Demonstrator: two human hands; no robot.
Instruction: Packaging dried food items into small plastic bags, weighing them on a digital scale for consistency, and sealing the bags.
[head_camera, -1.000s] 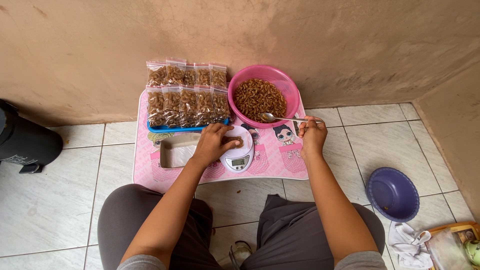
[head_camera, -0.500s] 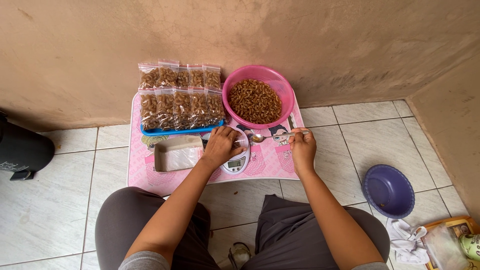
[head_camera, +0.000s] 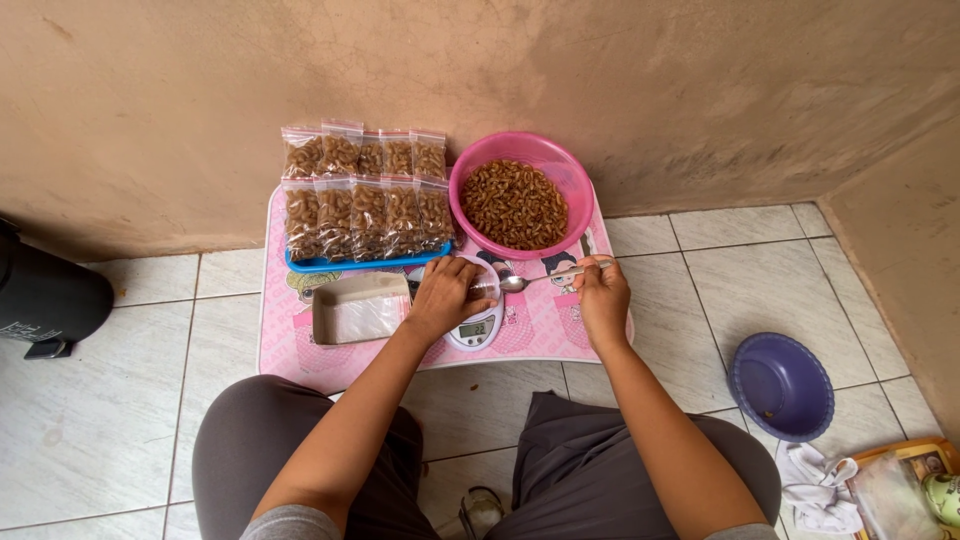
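Pink low table (head_camera: 300, 350) on pale tiles by a tan wall — hands: right (head_camera: 603, 300) grips spoon (head_camera: 545, 278), left (head_camera: 445, 295) curled over scale (head_camera: 478, 325).

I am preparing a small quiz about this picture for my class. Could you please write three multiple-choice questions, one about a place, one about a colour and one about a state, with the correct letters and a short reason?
1. Where does the pink bowl stand?
A. on the floor tiles
B. on the pink table, right of the filled bags
C. on the person's lap

2. What colour is the empty bowl on the floor?
A. purple
B. green
C. white

3. What is the right hand doing?
A. resting flat on the floor
B. holding a spoon
C. lifting the metal tray

Answers:
1 B, the pink bowl sits at the table's back edge beside the bags.
2 A, the floor bowl is plainly purple.
3 B, the fingers grip the spoon's handle, its scoop pointing toward the left hand over the small scale.
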